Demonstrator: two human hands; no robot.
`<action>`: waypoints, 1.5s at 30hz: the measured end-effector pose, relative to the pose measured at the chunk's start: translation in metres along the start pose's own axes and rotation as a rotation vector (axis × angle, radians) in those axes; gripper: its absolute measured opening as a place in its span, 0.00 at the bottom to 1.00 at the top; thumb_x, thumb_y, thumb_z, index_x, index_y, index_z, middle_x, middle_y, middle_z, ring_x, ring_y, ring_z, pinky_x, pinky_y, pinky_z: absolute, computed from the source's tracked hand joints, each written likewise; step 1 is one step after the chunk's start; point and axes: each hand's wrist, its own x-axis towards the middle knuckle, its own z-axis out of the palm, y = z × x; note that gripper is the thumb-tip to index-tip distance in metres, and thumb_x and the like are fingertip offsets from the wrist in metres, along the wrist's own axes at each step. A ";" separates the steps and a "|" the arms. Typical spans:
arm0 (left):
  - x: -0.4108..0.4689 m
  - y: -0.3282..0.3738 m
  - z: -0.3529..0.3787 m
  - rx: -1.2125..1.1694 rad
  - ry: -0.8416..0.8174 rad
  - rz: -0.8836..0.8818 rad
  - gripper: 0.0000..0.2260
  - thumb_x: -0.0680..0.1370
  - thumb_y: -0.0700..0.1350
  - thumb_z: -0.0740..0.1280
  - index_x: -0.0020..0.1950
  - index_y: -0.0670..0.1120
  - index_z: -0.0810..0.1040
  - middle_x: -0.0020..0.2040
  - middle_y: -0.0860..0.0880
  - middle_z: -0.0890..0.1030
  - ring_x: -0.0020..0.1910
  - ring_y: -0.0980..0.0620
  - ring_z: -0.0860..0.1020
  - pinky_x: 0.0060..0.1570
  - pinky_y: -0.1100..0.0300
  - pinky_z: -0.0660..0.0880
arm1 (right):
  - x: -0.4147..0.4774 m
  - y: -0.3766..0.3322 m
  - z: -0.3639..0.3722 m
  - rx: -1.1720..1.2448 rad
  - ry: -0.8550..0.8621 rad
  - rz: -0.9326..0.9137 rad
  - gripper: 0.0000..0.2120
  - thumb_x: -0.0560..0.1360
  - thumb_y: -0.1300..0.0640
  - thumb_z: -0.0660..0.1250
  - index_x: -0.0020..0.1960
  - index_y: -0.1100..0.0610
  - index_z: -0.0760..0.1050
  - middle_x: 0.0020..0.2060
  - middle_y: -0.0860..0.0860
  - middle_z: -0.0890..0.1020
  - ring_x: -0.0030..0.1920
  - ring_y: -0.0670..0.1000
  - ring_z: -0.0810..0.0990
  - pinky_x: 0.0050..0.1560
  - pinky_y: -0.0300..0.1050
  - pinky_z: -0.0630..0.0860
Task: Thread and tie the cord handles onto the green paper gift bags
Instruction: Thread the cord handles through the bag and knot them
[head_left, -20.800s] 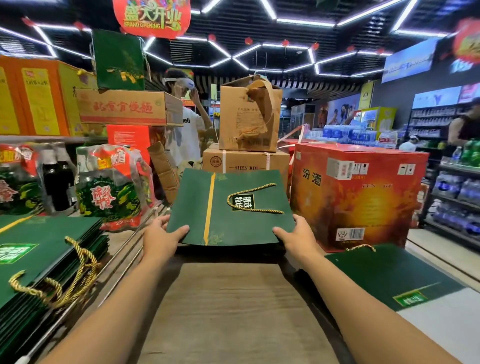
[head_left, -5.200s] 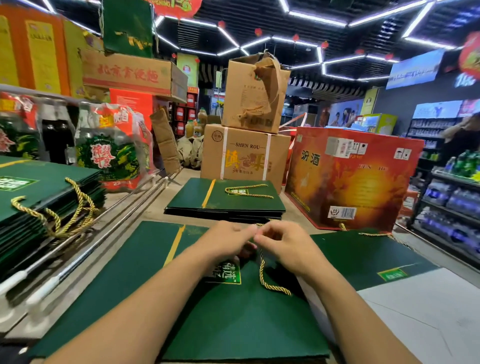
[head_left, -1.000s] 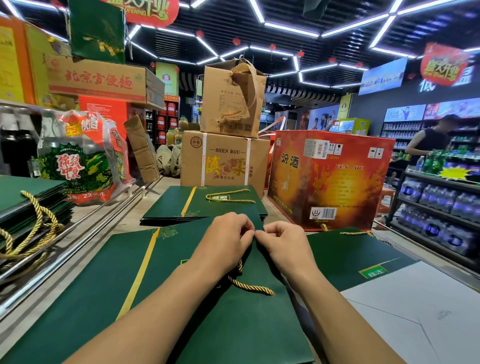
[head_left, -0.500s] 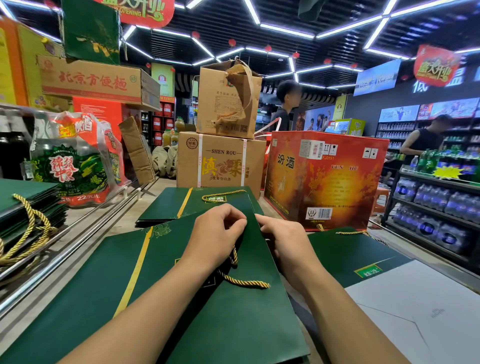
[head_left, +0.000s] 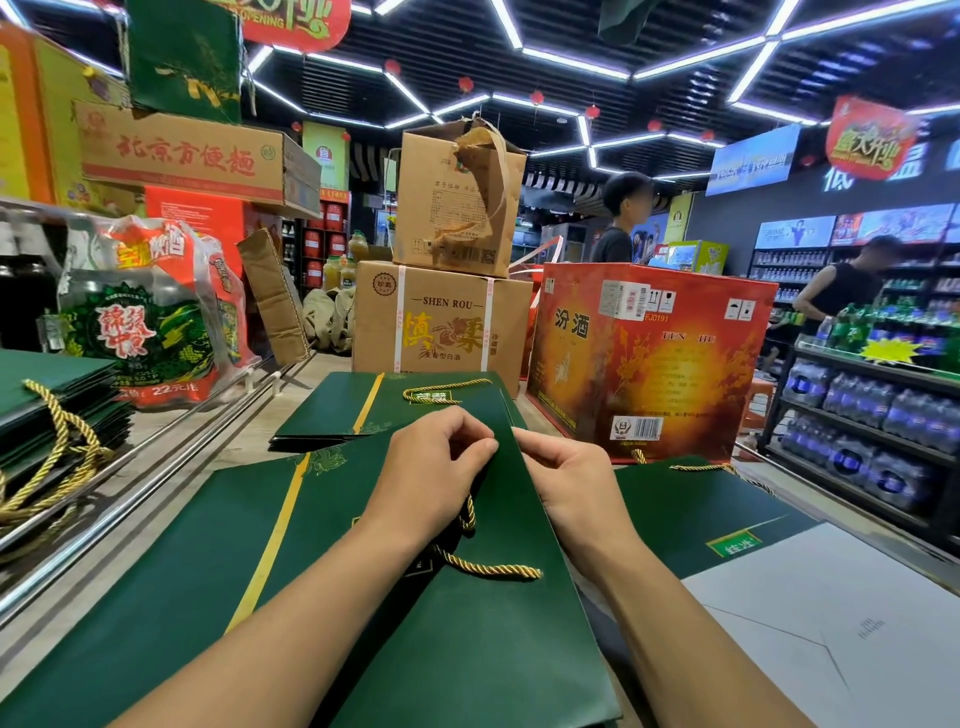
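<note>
While the green bag (head_left: 467, 639) lies flat on the desk (head_left: 234, 447), the left hand (head_left: 431, 467) and right hand (head_left: 571, 480) pinch its top edge, maybe to tie the gold cord (head_left: 488, 569) there.

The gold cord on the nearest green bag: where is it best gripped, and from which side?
Pinch the gold cord at its free right end, from above: it lies flat and bare on the green bag there, while the rest runs under the left hand.
</note>
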 end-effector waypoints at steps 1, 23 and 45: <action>0.000 0.000 0.001 0.012 -0.006 0.005 0.02 0.78 0.45 0.72 0.47 0.52 0.83 0.40 0.59 0.83 0.42 0.67 0.78 0.39 0.76 0.70 | 0.000 0.000 0.000 -0.009 0.013 -0.001 0.09 0.78 0.62 0.72 0.56 0.57 0.86 0.48 0.55 0.88 0.50 0.57 0.87 0.49 0.53 0.85; 0.002 0.009 -0.010 -0.472 -0.255 -0.608 0.04 0.82 0.36 0.66 0.55 0.37 0.74 0.38 0.42 0.79 0.24 0.53 0.76 0.26 0.57 0.79 | 0.012 0.017 -0.007 -0.569 0.050 0.156 0.15 0.81 0.55 0.68 0.45 0.68 0.81 0.41 0.66 0.84 0.33 0.52 0.76 0.35 0.46 0.72; -0.009 -0.011 -0.063 0.287 -0.179 -0.364 0.13 0.82 0.49 0.67 0.44 0.42 0.83 0.33 0.49 0.76 0.33 0.52 0.70 0.34 0.59 0.66 | 0.016 0.020 -0.018 -0.767 0.215 0.121 0.20 0.83 0.52 0.63 0.42 0.68 0.77 0.35 0.58 0.80 0.37 0.57 0.75 0.37 0.48 0.68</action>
